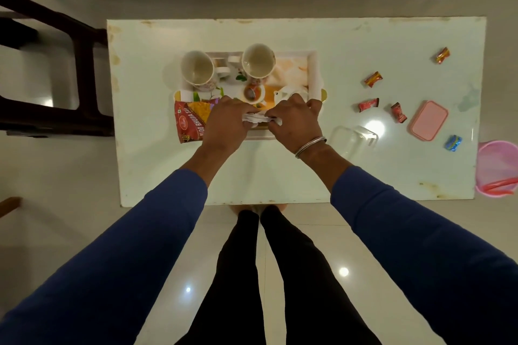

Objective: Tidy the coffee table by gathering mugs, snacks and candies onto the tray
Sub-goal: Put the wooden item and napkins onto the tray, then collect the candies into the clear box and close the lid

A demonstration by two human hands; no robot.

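Right now your left hand [227, 117] and right hand [294, 117] both pinch a soft, light white tissue [256, 119] over the tray [315, 70], so hold its scrunched middle gently.

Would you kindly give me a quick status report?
Both hands grip white tissue over tray. Mugs, snack packet aboard. Five candies still out.

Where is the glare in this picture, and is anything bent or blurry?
In the head view, a bright lamp glare sits on the glossy table beside the clear container, with smaller glints on the floor; the wide lens bows the sleeves outward and curves the table's edges; the two hands and crumpled tissue look slightly soft, and the room is dim overall.
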